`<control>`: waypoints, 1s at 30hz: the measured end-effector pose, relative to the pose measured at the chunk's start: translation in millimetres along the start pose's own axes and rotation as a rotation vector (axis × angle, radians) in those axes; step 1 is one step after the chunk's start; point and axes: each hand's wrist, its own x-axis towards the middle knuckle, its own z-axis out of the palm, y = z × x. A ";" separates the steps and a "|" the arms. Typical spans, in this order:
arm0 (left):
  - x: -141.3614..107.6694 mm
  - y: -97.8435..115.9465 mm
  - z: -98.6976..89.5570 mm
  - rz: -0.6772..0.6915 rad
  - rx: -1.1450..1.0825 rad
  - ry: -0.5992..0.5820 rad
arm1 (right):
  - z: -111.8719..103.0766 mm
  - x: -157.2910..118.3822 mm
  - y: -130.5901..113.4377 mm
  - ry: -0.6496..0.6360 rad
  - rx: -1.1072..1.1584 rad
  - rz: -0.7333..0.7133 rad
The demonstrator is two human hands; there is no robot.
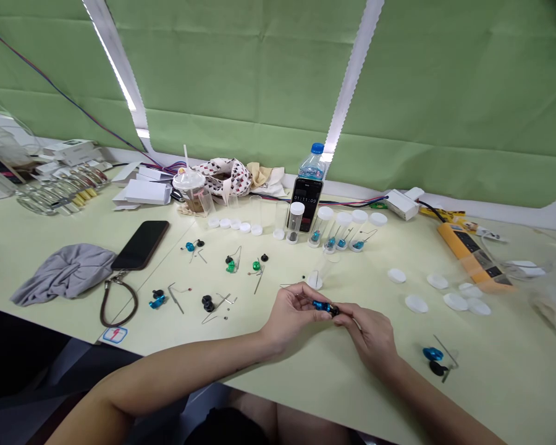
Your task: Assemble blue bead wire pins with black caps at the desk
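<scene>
Between my two hands, just above the table, is a small blue and black metal part [323, 306]. The fingers of my left hand [291, 315] pinch its blue end, while my right hand [368, 330] grips the black end. Right behind my left hand stands a clear tube [315, 277] with a white base. Nearby to the left lie sets of small parts: a green piece [256, 265] with a black one, a black piece [207, 303] with bent wires and hex keys, and a blue piece [157, 301]. Another blue piece [432, 353] lies right of my right hand.
Capped clear tubes [344, 230] with blue parts inside stand behind my hands. White discs [416, 303] lie to the right, near an orange power strip [472, 256]. A phone timer [304, 201] leans on a water bottle [312, 164]. A dark phone [141, 245] and grey cloth [67, 272] lie left.
</scene>
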 end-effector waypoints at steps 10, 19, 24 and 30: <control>0.0 -0.6 -0.5 0.001 0.003 -0.003 | -0.7 1.4 -0.8 -0.002 0.011 -0.022; -0.6 0.0 0.2 -0.001 -0.005 -0.003 | -1.4 2.0 -1.5 -0.026 0.013 0.006; -0.5 0.5 0.4 0.004 0.002 -0.002 | -0.6 0.2 0.4 -0.041 0.013 0.020; -0.6 -0.1 0.9 0.001 -0.009 -0.005 | -0.3 -0.3 1.4 -0.052 0.008 0.019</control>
